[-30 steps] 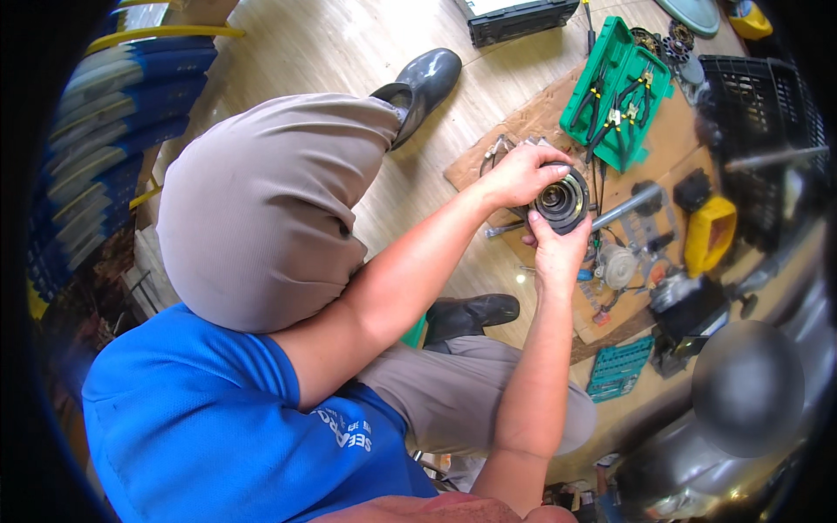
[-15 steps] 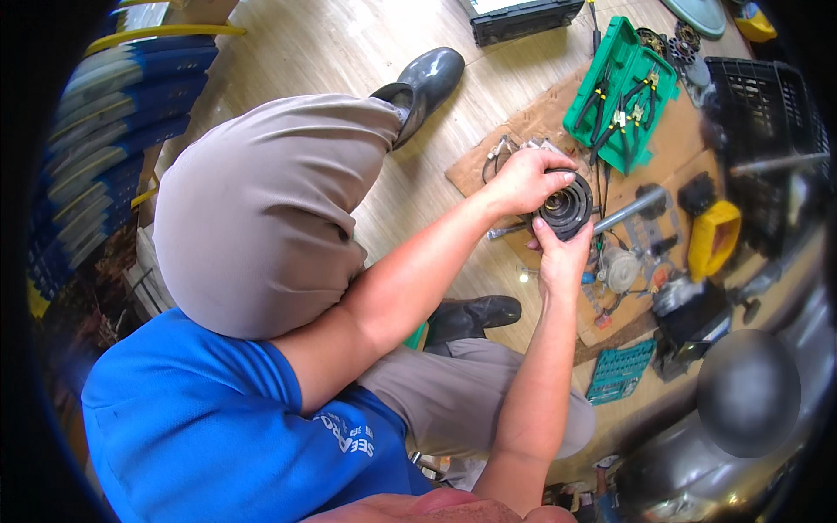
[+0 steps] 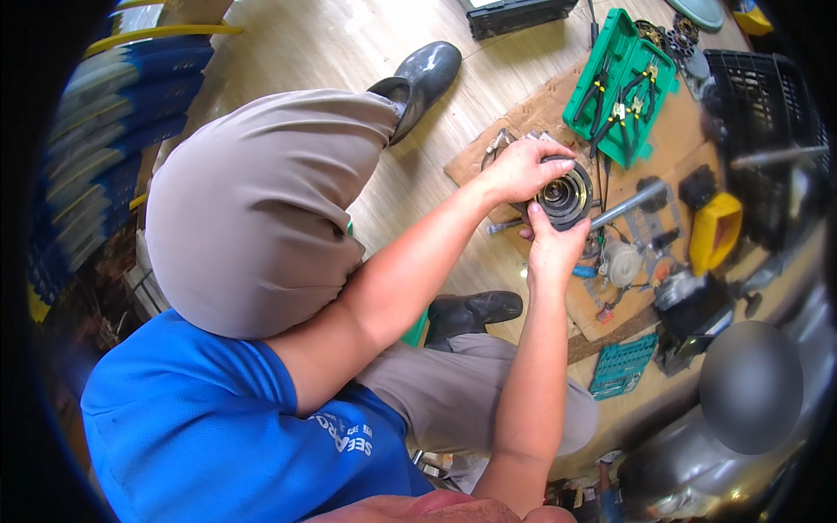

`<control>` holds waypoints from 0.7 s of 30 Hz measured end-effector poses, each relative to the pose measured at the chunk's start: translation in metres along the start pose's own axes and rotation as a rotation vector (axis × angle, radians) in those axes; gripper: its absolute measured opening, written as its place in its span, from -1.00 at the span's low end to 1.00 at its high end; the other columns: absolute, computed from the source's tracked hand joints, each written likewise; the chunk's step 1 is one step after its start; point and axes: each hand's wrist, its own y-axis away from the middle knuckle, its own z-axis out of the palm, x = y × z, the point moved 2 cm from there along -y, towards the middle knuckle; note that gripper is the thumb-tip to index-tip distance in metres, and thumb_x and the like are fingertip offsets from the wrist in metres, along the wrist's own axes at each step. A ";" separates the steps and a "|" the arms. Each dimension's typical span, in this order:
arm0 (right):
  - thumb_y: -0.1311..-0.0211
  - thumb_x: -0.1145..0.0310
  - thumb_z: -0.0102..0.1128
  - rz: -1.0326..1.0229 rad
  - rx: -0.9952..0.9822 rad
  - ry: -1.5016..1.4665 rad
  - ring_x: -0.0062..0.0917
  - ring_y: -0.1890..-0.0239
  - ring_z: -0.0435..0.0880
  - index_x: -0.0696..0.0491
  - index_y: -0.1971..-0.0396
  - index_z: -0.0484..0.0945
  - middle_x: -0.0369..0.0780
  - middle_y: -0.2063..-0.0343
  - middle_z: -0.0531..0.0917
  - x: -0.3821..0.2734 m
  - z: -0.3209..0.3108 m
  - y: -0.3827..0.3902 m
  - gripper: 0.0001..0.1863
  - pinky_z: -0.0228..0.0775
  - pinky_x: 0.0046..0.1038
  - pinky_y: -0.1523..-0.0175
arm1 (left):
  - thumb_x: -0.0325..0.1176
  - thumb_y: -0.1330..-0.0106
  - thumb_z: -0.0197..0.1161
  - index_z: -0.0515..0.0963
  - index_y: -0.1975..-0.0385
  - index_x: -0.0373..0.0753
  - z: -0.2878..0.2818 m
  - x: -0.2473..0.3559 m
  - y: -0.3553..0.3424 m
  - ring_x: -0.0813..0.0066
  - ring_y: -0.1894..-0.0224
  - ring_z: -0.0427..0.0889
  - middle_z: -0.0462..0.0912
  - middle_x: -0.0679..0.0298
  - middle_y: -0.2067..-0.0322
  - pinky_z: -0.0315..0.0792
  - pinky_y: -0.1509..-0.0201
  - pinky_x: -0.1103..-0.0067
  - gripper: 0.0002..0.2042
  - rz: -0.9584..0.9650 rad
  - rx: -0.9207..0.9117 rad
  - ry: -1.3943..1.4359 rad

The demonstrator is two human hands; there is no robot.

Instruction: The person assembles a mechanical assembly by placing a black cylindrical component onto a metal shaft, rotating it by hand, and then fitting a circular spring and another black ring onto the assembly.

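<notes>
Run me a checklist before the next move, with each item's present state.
1. Left hand gripping the round black ringed part: ok, at its upper left rim.
2. Right hand steadying it: ok, at its lower rim.
3. Ringed face visible: ok, turned up toward the camera.
4. Part's underside checked: cannot tell, hidden from view.
5. Cardboard sheet clear of loose items: not ok, a grey metal bar and other parts lie there.
6. Pliers accessible: ok, in the open green case.

black crate (image 3: 767,91): right | yellow container (image 3: 717,232): near crate | blue stack (image 3: 170,115): left
</notes>
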 end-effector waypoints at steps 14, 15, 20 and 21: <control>0.03 0.56 0.46 0.021 -0.029 0.087 -0.48 0.39 0.66 0.26 -0.05 0.22 -0.07 0.16 0.58 0.003 -0.003 -0.009 -0.32 0.50 -0.54 0.56 | -0.21 -0.39 0.19 0.62 0.02 -0.27 0.004 -0.007 -0.002 0.53 0.15 0.64 0.72 0.21 0.22 0.53 0.03 0.53 -0.69 0.031 0.014 -0.097; -0.01 0.54 0.46 0.065 -0.056 0.091 -0.51 0.45 0.65 0.25 0.00 0.24 -0.09 0.22 0.60 0.000 -0.003 -0.012 -0.38 0.48 -0.56 0.58 | -0.20 -0.36 0.21 0.64 0.05 -0.26 0.003 -0.004 -0.003 0.44 0.14 0.67 0.72 0.14 0.21 0.53 0.03 0.50 -0.69 0.004 0.047 -0.091; 0.01 0.48 0.50 -0.208 0.100 0.257 -0.46 0.42 0.67 0.26 0.08 0.25 -0.05 0.22 0.59 0.021 0.002 -0.020 -0.40 0.52 -0.52 0.56 | -0.19 -0.35 0.22 0.65 0.07 -0.27 0.000 -0.010 -0.006 0.46 0.18 0.70 0.74 0.14 0.24 0.54 0.05 0.50 -0.69 -0.017 0.062 0.010; 0.03 0.46 0.52 -0.232 0.110 0.265 -0.43 0.38 0.68 0.26 0.08 0.25 -0.03 0.19 0.58 0.022 0.003 -0.017 -0.37 0.55 -0.50 0.54 | -0.19 -0.37 0.21 0.65 0.05 -0.28 0.000 -0.013 -0.005 0.55 0.18 0.66 0.74 0.19 0.25 0.53 0.05 0.54 -0.68 -0.024 0.033 0.065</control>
